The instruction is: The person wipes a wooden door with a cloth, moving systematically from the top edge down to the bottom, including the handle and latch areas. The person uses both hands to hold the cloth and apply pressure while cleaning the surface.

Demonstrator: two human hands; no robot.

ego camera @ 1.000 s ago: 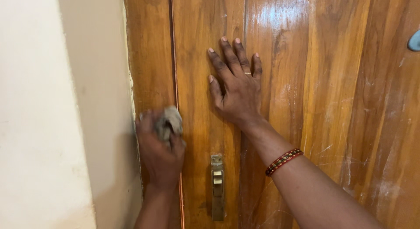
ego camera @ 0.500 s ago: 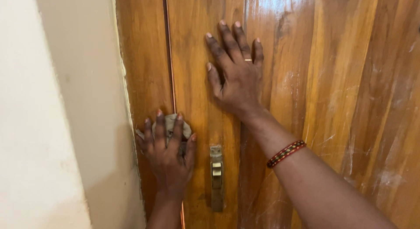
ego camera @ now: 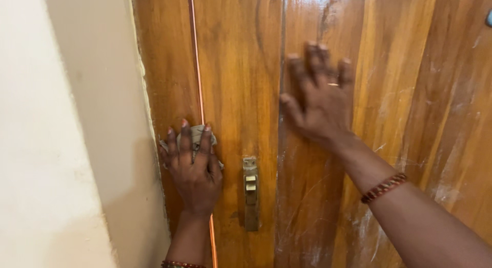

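Note:
A varnished wooden door (ego camera: 241, 68) fills most of the view. My left hand (ego camera: 193, 170) presses a small grey cloth (ego camera: 198, 135) flat against the door's left edge, where it meets the frame (ego camera: 164, 83). The cloth shows only past my fingertips. My right hand (ego camera: 318, 101) is blurred, fingers spread, at the door's surface higher up and to the right; it holds nothing. A ring sits on one finger and a red beaded bracelet (ego camera: 383, 187) on that wrist.
A brass latch plate (ego camera: 250, 192) is set in the door just right of my left hand. A cream wall (ego camera: 66, 145) runs down the left side. The door's lower right panel shows pale scuffs and scratches (ego camera: 446, 186).
My left hand went from gripping the bunched cloth to pressing it flat on the door edge. My right hand has shifted slightly and is now blurred. The view has moved closer.

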